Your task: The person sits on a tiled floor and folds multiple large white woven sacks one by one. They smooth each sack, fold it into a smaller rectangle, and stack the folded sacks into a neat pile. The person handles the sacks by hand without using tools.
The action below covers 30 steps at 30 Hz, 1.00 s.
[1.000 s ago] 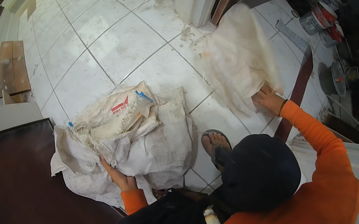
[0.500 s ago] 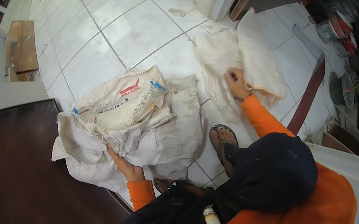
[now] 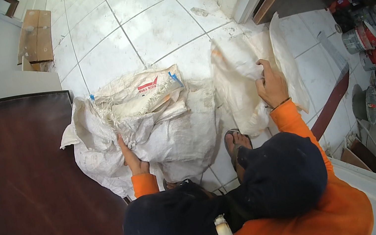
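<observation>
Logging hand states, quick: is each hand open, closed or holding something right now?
Left hand: against the white sacks, fingers partly hidden; whether it grips cannot be told.
Right hand: partly open over the pale sack; contact cannot be told.

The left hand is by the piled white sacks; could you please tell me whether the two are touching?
Touching: the head view shows the left hand against the piled white sacks, with no gap between skin and fabric.

White, crumpled, woven-plastic sacks (image 3: pixel 179 141) appear matt, with rough, frayed edges. The cream, thin, creased plastic sack (image 3: pixel 234 66) shows faint sheen. White square floor tiles (image 3: pixel 157 27) look smooth and glossy. The brown rectangular cardboard box (image 3: pixel 35 37) is matt; the dark-brown flat panel (image 3: pixel 45 193), smooth, lightly glossy.
</observation>
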Available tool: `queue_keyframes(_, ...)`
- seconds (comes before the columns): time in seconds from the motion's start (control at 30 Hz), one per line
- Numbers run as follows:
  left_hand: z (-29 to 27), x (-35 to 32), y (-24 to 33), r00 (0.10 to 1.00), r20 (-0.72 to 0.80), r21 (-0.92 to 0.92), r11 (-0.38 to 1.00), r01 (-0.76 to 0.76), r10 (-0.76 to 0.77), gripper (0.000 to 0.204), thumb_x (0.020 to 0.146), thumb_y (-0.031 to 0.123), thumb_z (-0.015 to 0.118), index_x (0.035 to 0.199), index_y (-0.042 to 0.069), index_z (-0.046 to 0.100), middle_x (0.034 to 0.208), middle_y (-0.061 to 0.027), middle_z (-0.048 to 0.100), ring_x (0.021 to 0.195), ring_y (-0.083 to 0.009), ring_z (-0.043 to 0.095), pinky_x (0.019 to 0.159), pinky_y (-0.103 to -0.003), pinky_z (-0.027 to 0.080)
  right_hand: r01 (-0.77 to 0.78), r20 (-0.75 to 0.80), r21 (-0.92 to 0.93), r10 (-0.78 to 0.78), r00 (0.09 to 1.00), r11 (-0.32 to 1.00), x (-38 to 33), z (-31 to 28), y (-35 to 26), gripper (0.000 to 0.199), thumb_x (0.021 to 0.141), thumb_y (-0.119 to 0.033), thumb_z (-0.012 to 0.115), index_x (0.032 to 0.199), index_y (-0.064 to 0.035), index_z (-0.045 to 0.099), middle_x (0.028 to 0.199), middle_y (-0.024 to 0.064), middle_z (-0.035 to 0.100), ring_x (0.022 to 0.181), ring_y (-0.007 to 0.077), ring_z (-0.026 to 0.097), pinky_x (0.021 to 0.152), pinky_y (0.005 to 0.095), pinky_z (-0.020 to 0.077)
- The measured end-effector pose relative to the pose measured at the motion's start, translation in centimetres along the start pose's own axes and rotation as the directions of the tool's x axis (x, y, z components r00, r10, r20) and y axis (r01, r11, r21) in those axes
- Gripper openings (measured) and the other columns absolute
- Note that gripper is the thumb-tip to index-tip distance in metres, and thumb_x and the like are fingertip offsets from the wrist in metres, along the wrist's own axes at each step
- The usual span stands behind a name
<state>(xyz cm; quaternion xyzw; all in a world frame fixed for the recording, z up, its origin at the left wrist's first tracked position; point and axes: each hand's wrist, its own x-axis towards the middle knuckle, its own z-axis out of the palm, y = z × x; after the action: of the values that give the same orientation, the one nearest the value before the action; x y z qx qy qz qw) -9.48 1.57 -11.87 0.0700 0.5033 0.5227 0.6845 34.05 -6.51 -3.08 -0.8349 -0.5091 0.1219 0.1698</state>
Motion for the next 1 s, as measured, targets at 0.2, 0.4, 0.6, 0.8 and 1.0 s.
queue_keyframes(0.2,0.4,0.1,-0.1,0.998,0.027,-0.014,0.998,-0.059,0.060,0.066,0.092,0.049,0.058,0.141,0.006,0.046,0.138,-0.0112,0.054,0.122,-0.0288,0.055,0.104,-0.041,0.045,0.565,-0.402,-0.054,-0.536,0.742,0.823,1.5,-0.2,-2.2,0.041,0.076,-0.003,0.057,0.117,-0.0009,0.053,0.100,0.0186,0.057,0.100,0.0350,0.055,0.087,0.0458,0.0457)
queue_keyframes(0.4,0.1,0.5,-0.4,0.998,0.025,-0.012,0.999,-0.051,0.051,0.066,0.095,0.049,0.054,0.144,0.006,0.043,0.142,-0.0112,0.051,0.126,-0.0299,0.053,0.106,-0.042,0.043,0.458,0.062,0.339,-0.505,0.861,0.822,0.2,11.4,-3.5,0.039,0.075,0.011,0.051,0.112,-0.0004,0.054,0.113,0.0210,0.051,0.092,0.0349,0.060,0.084,0.0408,0.0513)
queue_keyframes(0.6,0.3,0.0,-0.8,0.996,-0.008,-0.006,0.996,-0.090,0.089,0.067,0.096,0.051,0.048,0.146,0.008,0.040,0.145,-0.0115,0.048,0.129,-0.0310,0.050,0.108,-0.044,0.041,0.288,0.233,-0.174,-0.245,0.941,0.942,4.8,13.7,3.9,0.066,0.070,-0.020,0.072,0.131,-0.0107,0.050,0.129,0.0208,0.045,0.122,0.0436,0.043,0.095,0.0576,0.0404)
queue_keyframes(0.8,0.8,-0.3,-0.6,0.996,-0.040,-0.002,0.997,-0.076,0.076,0.068,0.097,0.053,0.045,0.148,0.009,0.038,0.147,-0.0113,0.045,0.132,-0.0306,0.047,0.110,-0.044,0.039,0.287,0.422,-0.046,-0.242,0.874,0.957,4.7,13.8,1.6,0.095,0.060,-0.038,0.080,0.146,-0.0203,0.043,0.151,0.0236,0.028,0.142,0.0482,0.021,0.109,0.0647,0.0219)
queue_keyframes(1.0,0.0,0.3,-0.4,0.998,-0.014,-0.027,0.998,-0.061,0.061,0.067,0.098,0.052,0.043,0.149,0.009,0.036,0.149,-0.0117,0.043,0.132,-0.0323,0.046,0.111,-0.046,0.039,0.470,0.394,-0.221,-0.363,0.845,0.855,5.7,22.0,-0.3,0.078,0.067,-0.023,0.072,0.134,0.0092,0.048,0.147,0.0242,0.035,0.143,0.0438,0.020,0.111,0.0627,0.0202)
